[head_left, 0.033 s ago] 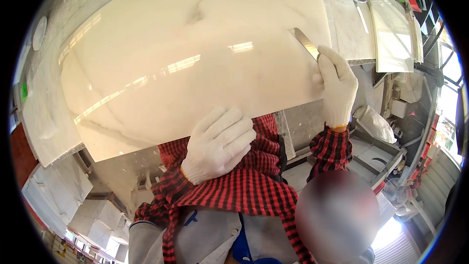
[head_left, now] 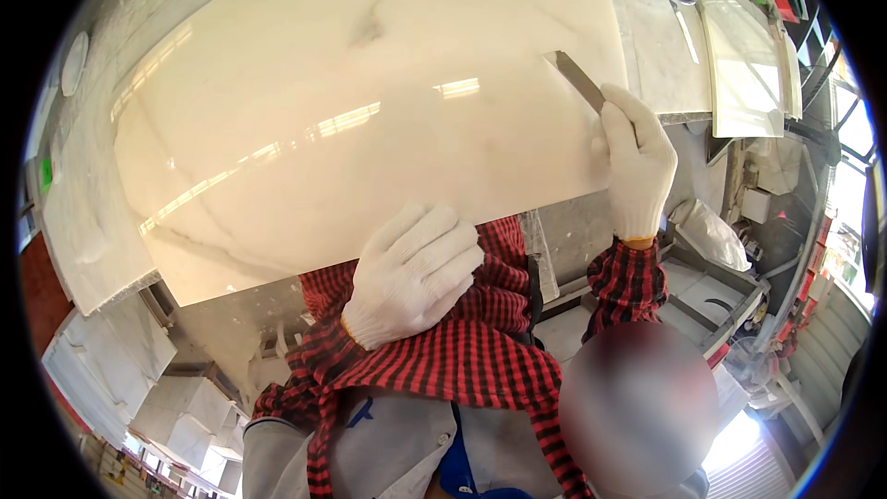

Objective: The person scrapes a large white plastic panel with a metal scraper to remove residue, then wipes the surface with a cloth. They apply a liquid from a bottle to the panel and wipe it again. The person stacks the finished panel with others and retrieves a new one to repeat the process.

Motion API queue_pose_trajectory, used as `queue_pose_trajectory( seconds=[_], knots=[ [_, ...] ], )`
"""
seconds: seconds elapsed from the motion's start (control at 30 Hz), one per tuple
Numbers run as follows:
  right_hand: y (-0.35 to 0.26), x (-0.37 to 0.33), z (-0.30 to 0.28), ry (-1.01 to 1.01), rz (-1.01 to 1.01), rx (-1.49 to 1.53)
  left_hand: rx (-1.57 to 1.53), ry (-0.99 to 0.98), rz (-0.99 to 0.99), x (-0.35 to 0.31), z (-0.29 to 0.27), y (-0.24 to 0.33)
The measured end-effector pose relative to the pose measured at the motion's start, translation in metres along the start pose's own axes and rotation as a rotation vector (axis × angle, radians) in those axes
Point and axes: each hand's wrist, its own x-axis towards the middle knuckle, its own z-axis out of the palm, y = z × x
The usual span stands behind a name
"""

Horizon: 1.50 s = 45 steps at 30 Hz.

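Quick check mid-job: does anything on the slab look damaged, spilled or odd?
One thing: a dark grey smudge on the far half of the pale slab. It looks more concentrated than the faint streak near the left end. I can't tell whether it's veining or a stain. No spill or break shows.

Single head view, left of two side-by-side fisheyes worn on the head. Upright, unmirrored. Looks steeply down from above the person's torso (head_left: pixel 397 439), which runs off the lower edge. Close range: pale slab (head_left: pixel 397 152) fills upper middle, left hand (head_left: pixel 416 273) just below center, right hand (head_left: pixel 639 162) right of center. Very wide coverage; black border rings the round view, straight edges bow toward rim. Pale panels (head_left: pixel 106 374) lower left and corrugated sheet (head_left: pixel 832 337) lower right look small, farther off.
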Motion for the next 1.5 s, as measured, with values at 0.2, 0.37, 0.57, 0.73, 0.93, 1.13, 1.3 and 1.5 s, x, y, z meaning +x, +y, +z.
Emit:
queue_pose_trajectory(
  seconds=[0.2,0.37,0.57,0.73,0.93,1.13,1.3,1.5],
  knots=[
    [0.013,0.008,-0.005,0.036,-0.257,-0.299,0.018,-0.002,-0.032,0.000,0.001,0.002],
    [0.004,0.017,-0.029,-0.204,0.223,-0.217,-0.018,-0.082,-0.081,0.009,-0.008,0.005],
    [0.002,0.021,-0.037,-0.234,-0.245,-0.409,0.056,-0.164,-0.057,0.041,-0.001,-0.003],
    [0.004,0.033,-0.046,-0.329,-0.372,-0.456,0.087,-0.127,-0.030,0.045,0.006,-0.009],
    [-0.002,0.045,-0.031,-0.381,-0.409,-0.469,0.116,-0.099,-0.011,0.044,0.010,-0.010],
    [-0.004,0.055,-0.028,-0.374,-0.510,-0.462,0.136,-0.090,0.008,0.044,0.011,-0.011],
    [0.002,0.060,-0.030,-0.417,-0.580,-0.636,0.147,-0.111,0.003,0.045,0.012,-0.010],
    [0.005,0.063,-0.044,-0.401,-0.623,-0.752,0.167,-0.155,-0.009,0.043,0.006,-0.008]
  ],
)
